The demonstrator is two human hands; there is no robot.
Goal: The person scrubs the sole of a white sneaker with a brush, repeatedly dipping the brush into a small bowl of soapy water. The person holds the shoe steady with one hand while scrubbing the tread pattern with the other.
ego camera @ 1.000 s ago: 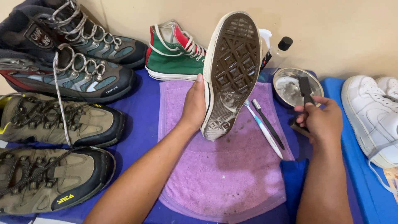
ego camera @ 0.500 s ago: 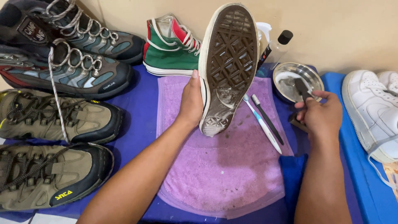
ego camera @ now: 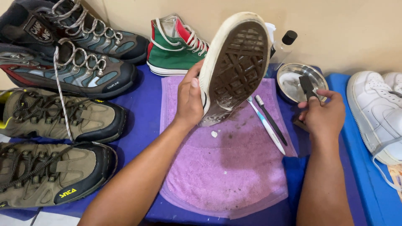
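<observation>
A blue cloth [ego camera: 142, 109] covers the work surface, and a purple towel [ego camera: 234, 175] lies flat over its middle, stained with dark specks and a few white crumbs. Along the cloth's left edge sit four hiking shoes: two grey-and-teal ones [ego camera: 79, 67] with pale laces at the far left corner, each with a small label patch, and two olive-brown ones [ego camera: 54, 117] nearer, the nearest bearing a yellow mark on its black toe rand. A white leather sneaker [ego camera: 377, 109] rests on the raised blue ledge at the right edge.

The left hand [ego camera: 189, 100] grips a white-rimmed sneaker [ego camera: 234, 67] by its side, fingers wrapped and thumb pressed on the rubber edge, holding it upright over the far part of the towel with its brown patterned sole facing the camera; the heel end points down toward the towel and looks wet and soapy. Behind it, at the far edge, stands a green high-top sneaker [ego camera: 176, 50] with red lining and white laces.

The right hand [ego camera: 324, 117] is closed around a dark brush [ego camera: 307, 88], whose head rests over a round metal bowl [ego camera: 320, 75] of whitish liquid near the far right of the cloth. A clear bottle with a black cap [ego camera: 287, 42] stands behind the bowl against the wall. Two toothbrushes [ego camera: 268, 121], one pale blue, one black, lie side by side on the towel's right edge, between sneaker and right hand.
</observation>
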